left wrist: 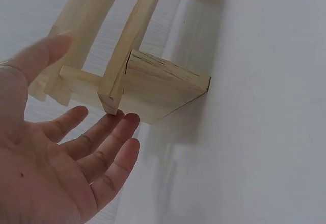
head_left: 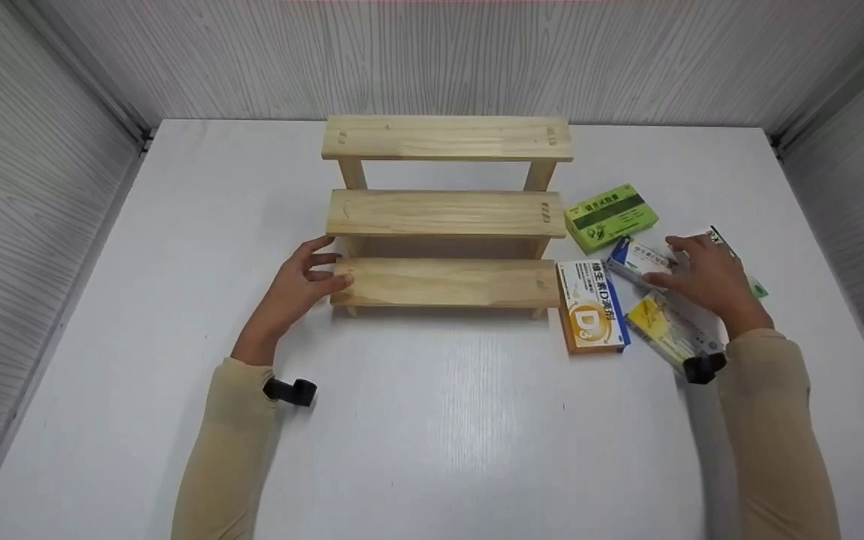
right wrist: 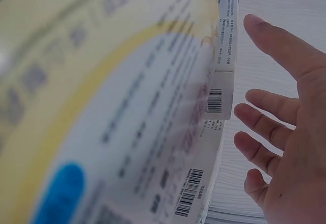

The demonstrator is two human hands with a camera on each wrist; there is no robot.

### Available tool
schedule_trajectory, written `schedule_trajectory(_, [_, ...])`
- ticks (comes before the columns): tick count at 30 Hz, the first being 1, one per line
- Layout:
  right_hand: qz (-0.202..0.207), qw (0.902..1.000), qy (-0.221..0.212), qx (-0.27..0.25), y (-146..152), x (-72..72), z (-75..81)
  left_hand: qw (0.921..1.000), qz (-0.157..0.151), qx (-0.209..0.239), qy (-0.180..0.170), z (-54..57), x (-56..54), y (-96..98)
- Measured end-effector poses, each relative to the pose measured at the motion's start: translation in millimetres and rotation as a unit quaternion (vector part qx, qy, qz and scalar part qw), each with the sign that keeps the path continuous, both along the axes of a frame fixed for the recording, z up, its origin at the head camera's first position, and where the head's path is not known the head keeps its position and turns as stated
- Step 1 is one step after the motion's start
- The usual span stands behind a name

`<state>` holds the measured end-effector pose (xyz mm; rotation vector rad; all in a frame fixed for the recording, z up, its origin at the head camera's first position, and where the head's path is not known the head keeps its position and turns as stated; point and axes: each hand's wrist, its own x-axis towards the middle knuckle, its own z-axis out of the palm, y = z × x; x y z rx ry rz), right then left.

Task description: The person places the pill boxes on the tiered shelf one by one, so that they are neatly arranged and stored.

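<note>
A three-step wooden stand [head_left: 439, 285] rises on the white table. My left hand [head_left: 304, 274] is at its left end, the thumb over the end of the lowest step; in the left wrist view the fingers [left wrist: 114, 152] are spread and loosely bent beside the wood. Over the medicine boxes on the right, my right hand [head_left: 709, 277] has its fingers apart, with nothing held in the right wrist view. Nearest it is a blue-and-white box [head_left: 638, 259], partly hidden by the hand. A white-and-green box [head_left: 757, 286] shows beyond the knuckles.
A green box [head_left: 612, 217] lies beside the middle step. The white, orange and blue vitamin D box [head_left: 593, 307] sits against the right end of the lowest step. Nearer the right sleeve is a yellow-and-white box [head_left: 672, 330]. Panels [head_left: 432, 60] stand behind and at the sides.
</note>
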<state>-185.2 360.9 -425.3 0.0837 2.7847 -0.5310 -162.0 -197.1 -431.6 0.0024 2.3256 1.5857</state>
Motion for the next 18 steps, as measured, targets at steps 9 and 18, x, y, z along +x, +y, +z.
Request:
schedule_trajectory(9, [0.044,0.9986,-0.016,0.027,2,-1.8,-2.2,0.9998,0.002,-0.003,-0.018,-8.7,0.4,-1.9])
schedule_trajectory(18, [0.049,0.9982,-0.011,0.032,1,-2.4,-2.8,0.9993,0.005,-0.037,0.001,-14.6,1.4,-2.0])
